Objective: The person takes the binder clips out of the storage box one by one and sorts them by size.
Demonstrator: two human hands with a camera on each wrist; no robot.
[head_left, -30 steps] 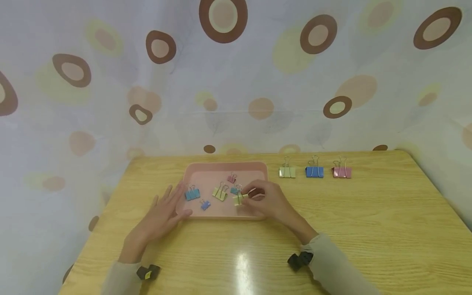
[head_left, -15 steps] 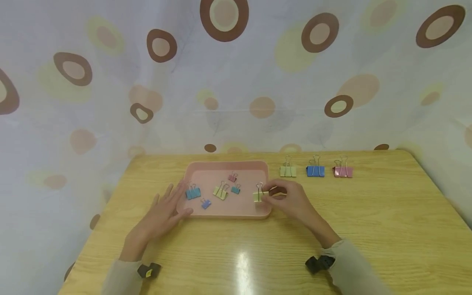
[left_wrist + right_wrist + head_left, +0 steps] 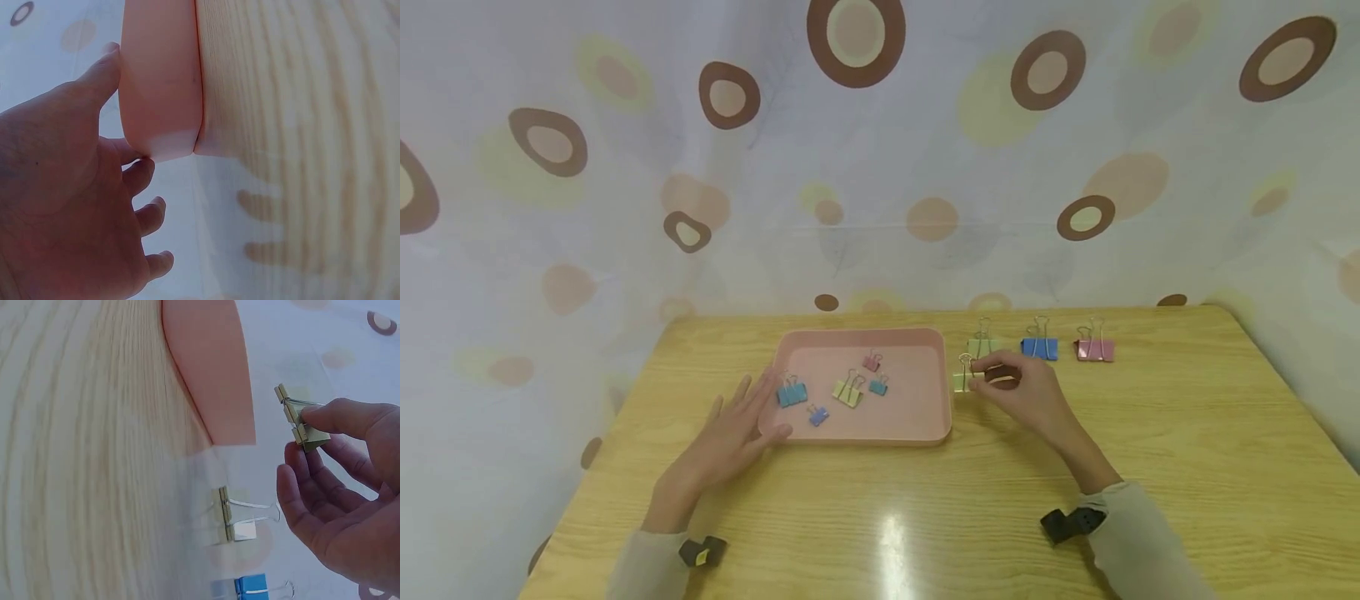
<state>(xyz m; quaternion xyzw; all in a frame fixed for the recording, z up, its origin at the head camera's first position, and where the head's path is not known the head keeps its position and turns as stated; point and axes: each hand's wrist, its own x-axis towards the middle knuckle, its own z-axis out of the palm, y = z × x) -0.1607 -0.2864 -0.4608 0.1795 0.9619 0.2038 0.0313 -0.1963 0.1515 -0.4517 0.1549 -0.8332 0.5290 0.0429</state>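
My right hand pinches a yellow binder clip between thumb and fingers, just past the right end of the pink tray. In the right wrist view that held clip hangs above the table, its wire handles partly hidden by the thumb. Behind it on the table stands a larger pale green binder clip, partly covered by my hand in the head view. My left hand rests with straight, spread fingers on the tray's left end; in the left wrist view its thumb and fingertips touch the tray wall.
Inside the tray lie a teal clip, a small blue clip, a yellow clip, a small teal clip and a small pink clip. A blue clip and a pink clip stand at the back right.
My right hand has carried the yellow binder clip rightward, from above the tray to beyond its right rim, near the pale green clip. The left hand stays at the tray's left end.
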